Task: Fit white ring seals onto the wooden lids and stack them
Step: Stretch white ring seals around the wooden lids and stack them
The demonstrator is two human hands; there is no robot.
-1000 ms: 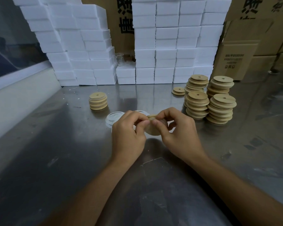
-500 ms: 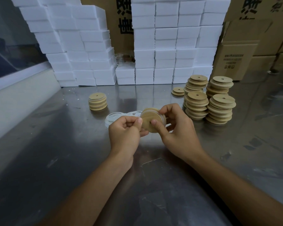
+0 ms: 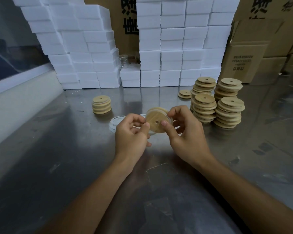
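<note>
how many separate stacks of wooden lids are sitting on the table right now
6. One short stack stands alone at left, past the left hand. Five are at right: a low pair, two rear stacks and two front stacks. More could hide behind those.

Two hands are up over the steel table, the left hand (image 3: 131, 132) and the right hand (image 3: 186, 132), with one wooden lid (image 3: 156, 121) held between them. I count four tall stacks of lids (image 3: 229, 112) on the right, one small pile (image 3: 185, 94) of two or three lids just behind them, and one short stack (image 3: 101, 104) of about four on the left. A few white ring seals (image 3: 114, 123) lie overlapped; their exact number can't be made out. The white foam boxes (image 3: 172, 44) at the back are too many to count.
</note>
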